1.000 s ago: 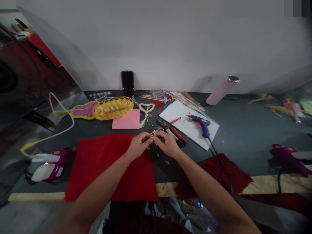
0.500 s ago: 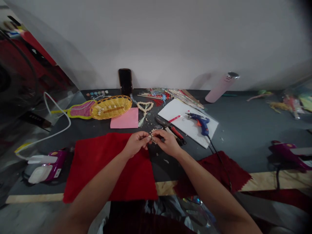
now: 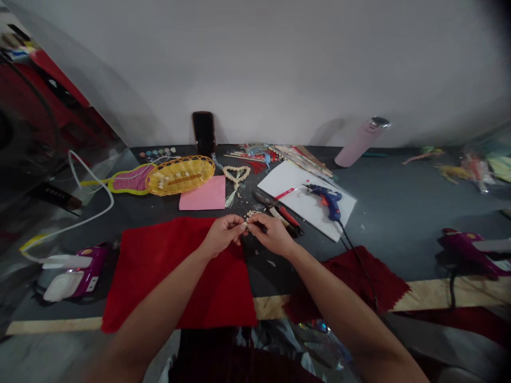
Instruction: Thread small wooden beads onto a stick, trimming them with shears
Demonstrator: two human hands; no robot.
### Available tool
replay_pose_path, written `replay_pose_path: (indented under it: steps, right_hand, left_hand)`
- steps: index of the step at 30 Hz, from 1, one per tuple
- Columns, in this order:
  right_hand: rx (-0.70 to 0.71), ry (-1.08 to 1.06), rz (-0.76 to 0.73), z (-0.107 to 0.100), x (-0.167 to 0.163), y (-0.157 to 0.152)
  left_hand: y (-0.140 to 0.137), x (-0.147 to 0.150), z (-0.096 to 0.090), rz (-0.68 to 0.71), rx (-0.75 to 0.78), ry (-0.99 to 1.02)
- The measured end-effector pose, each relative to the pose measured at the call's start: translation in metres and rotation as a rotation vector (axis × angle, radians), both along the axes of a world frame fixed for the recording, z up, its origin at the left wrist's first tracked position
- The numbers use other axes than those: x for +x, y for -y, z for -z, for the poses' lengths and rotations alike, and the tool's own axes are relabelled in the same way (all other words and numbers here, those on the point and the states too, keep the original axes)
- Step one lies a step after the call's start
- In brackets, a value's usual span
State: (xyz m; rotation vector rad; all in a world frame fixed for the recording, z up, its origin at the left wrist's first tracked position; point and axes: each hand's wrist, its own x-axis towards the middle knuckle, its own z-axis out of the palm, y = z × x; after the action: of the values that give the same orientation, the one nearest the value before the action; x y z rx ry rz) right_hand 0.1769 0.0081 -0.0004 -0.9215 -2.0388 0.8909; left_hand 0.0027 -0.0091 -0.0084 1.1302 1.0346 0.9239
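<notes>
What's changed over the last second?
Little: the scene sits slightly further left in frame, a camera shift. Nothing visibly taken up or let go; left hand and right hand still meet fingertip to fingertip at a small pale piece. Yellow oval woven basket, blue pistol-shaped glue gun and red rectangular cloth unmoved.

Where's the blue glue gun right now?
In the head view, the blue glue gun lies right of centre on the white sheet, beyond the right hand and right of the red-handled tool.
</notes>
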Motion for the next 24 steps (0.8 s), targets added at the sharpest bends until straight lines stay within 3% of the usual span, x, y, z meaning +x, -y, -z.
replay_pose_path:
  steps: [17, 24]
  right_hand:
    - [0.027, 0.082, 0.011, 0.002, 0.001, 0.000]
    - [-0.026, 0.043, 0.029, -0.001, 0.002, -0.001]
  left_hand:
    - [0.001, 0.003, 0.007, 0.022, 0.020, -0.129]
    - [0.002, 0.004, -0.003, -0.015, -0.029, -0.065]
